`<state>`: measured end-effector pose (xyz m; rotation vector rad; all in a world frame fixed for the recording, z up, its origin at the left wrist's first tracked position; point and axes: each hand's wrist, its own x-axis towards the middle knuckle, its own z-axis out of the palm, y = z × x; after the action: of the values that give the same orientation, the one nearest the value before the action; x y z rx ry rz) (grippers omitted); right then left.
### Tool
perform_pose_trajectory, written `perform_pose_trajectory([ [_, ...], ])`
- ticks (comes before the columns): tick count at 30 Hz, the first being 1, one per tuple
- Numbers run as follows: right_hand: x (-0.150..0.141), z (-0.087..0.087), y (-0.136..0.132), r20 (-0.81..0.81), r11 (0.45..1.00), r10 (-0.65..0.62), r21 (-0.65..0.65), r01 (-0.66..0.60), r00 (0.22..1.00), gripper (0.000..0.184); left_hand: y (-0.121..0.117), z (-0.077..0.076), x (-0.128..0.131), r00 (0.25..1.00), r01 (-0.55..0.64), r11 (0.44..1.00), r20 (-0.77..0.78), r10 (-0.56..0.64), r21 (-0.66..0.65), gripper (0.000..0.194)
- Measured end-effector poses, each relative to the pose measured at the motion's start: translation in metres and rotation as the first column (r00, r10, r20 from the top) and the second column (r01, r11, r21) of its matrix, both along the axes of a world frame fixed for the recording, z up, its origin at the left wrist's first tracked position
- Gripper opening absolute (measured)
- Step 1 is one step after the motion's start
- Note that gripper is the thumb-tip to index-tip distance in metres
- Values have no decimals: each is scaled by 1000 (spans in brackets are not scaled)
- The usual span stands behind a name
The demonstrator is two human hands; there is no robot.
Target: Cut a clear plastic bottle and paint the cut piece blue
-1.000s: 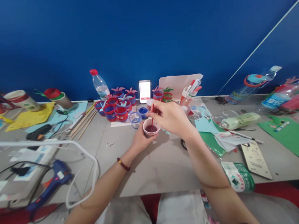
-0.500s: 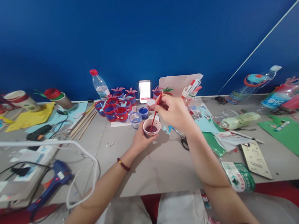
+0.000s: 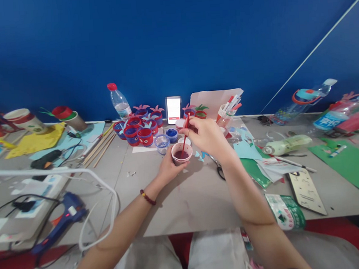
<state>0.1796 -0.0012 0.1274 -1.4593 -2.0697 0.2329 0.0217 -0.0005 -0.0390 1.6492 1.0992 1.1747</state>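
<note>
My left hand (image 3: 169, 168) is wrapped round a small paper cup (image 3: 180, 161) with dark reddish liquid inside. Between the thumb and fingers of my right hand (image 3: 205, 134) is a thin red paintbrush (image 3: 185, 141), its lower end down in the cup; the tip is hidden in the liquid. Just behind the cup stand a clear jar of bluish water (image 3: 162, 144) and a small pot of blue paint (image 3: 171, 135). Further back on white paper sits a cluster of red and blue painted cups (image 3: 145, 137), some with leaf-shaped paper tops and eyes.
A lit phone (image 3: 173, 110) leans against the blue wall. Black-handled scissors (image 3: 220, 172) lie by my right forearm. At left are a blue glue gun (image 3: 62, 220), a white cable (image 3: 109, 188) and wooden sticks (image 3: 98, 146). Green paper (image 3: 350, 167) and bottles lie at right.
My right hand has shifted slightly left and down with the paintbrush, which now stands a little more upright in the cup. My left hand and the cup have barely moved.
</note>
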Motion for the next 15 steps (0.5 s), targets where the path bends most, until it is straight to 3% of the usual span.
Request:
perform_pose_trajectory([
  [5,-5,2,-8,67,998,-50,32,48,996,17,1,0,0,1000,-9,999,-23,10,36,68],
  [15,-9,12,-31,82,985,157,65,-162,984,20,-1,4,-1,1000,11,1000,7,-11,2,68],
])
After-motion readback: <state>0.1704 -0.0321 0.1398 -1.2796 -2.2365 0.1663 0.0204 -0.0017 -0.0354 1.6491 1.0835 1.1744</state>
